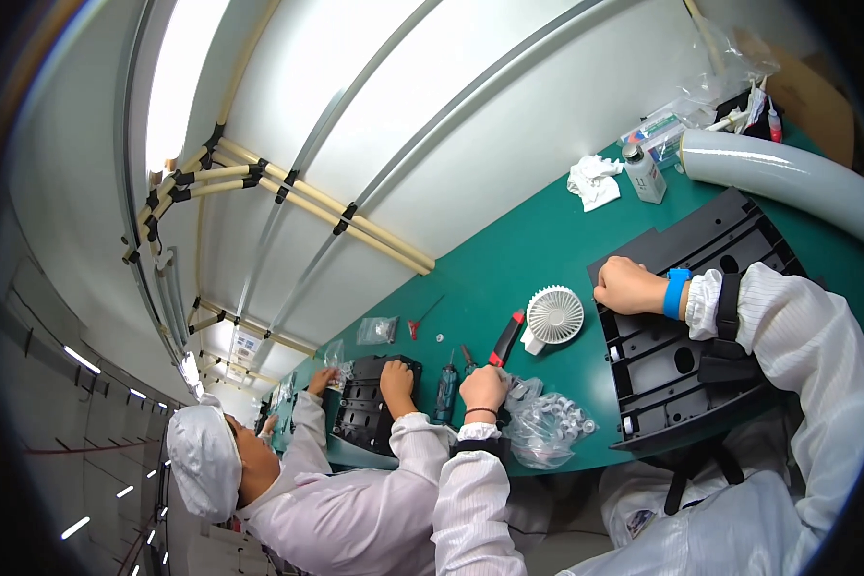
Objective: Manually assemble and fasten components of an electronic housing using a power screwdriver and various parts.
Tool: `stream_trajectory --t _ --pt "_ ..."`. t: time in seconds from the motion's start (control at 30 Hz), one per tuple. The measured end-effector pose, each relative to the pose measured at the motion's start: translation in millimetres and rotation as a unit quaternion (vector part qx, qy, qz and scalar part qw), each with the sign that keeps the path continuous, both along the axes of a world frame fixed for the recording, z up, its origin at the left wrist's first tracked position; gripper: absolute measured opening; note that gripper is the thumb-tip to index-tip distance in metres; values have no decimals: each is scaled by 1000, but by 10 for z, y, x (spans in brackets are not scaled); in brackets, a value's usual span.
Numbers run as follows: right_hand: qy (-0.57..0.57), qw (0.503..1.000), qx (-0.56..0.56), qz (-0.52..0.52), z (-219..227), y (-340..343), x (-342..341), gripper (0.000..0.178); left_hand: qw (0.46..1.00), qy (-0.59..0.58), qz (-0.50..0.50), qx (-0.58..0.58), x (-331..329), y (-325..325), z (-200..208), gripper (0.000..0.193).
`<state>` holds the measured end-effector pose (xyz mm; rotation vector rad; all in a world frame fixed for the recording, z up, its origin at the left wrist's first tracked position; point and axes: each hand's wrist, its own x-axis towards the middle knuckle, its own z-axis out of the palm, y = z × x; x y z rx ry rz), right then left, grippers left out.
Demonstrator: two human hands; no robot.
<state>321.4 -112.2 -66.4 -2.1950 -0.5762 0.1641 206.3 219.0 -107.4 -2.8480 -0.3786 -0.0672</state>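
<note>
My right hand (630,286), with a blue wristband, rests curled over the far left part of a large black ribbed panel (670,360). Its fingertips are turned away, so anything in them is hidden. Closed at the edge of a clear plastic bag of small white parts (550,422) is my left hand (484,389), with a dark band at the wrist. Whether it grips the bag is unclear. Beyond that hand lie red-and-black handled pliers (507,338) and a white handheld fan (553,318). A teal electric screwdriver (445,392) lies to its left.
A co-worker (326,490) in white sits at left, hands at another black panel (363,405). On the green table (490,288) are a small clear bag (377,330) and a red-handled tool (414,328). Farther right are crumpled tissue (594,180), a white bottle (644,176) and a film roll (778,168).
</note>
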Motion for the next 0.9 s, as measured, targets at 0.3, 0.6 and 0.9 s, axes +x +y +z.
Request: stream_trajectory --t 0.3,0.6,0.9 --pt "-13 1000 -12 -5 15 8 -32 25 998 -7 17 -53 -98 -39 76 18" --pt "22 999 -21 21 136 -41 -85 24 994 -13 22 -105 -110 31 34 24" --pt "5 1000 -24 17 83 -35 -70 26 996 11 -16 -82 -99 9 81 25"
